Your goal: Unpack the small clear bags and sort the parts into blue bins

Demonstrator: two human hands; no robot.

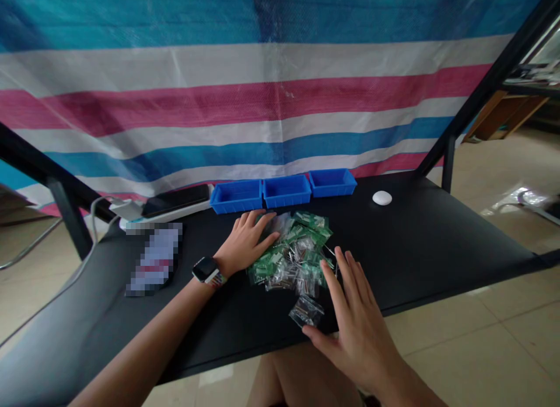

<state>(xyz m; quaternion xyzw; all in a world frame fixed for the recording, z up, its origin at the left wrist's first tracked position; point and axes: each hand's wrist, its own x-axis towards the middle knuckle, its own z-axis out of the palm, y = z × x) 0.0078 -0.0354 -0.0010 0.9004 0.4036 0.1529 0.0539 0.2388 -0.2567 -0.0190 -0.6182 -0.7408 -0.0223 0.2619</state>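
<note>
Your left hand [250, 242] rests at the left side of a mixed pile of green and clear packets [293, 249] at mid-bench, thumb apart from loosely spread fingers and nothing seen in its grasp, while your right hand [361, 319], fingers stretched wide and holding nothing, hangs over the front edge beside a single clear packet [307, 311]. Whether its thumb touches that packet, you cannot tell from this angle. The work looks to be at an early stage: the green and clear packets lie jumbled together, and only the one near the front edge sits apart. Three blue trays [287, 189] line the back edge of your black bench [420, 244], a white rounded object [382, 197] near the back right corner and a white power strip [175, 214] bearing a dark flat device [177, 200] at the back left. A blurred-out item [155, 261] lies toward the left end. Behind, a striped sheet [280, 104] screens the room; pale tiled floor [472, 337] stretches off to your right.
</note>
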